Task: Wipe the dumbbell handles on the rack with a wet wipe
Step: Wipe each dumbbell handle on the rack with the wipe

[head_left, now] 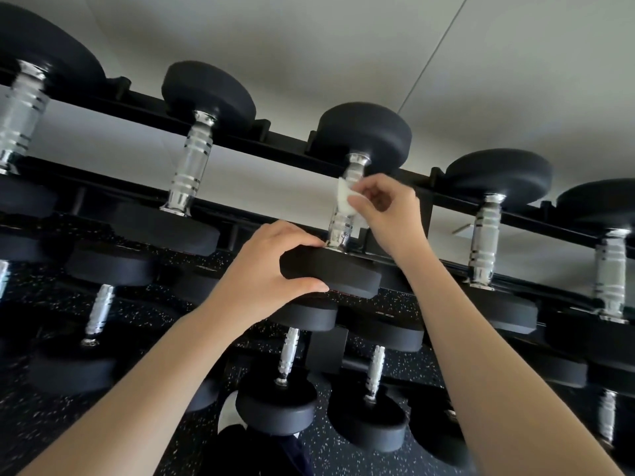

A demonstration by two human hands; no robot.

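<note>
Pinching wet wipe [343,198] against dumbbell handle [341,230] — right grip [388,209]; left grip [271,267] clasping the near head [343,274].

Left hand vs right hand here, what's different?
The left hand grips the near rubber head; the right hand pinches a white wet wipe against the chrome handle. The left hand sits lower, the right hand higher. The left hand holds no wipe. Both work on one top-row dumbbell.
</note>
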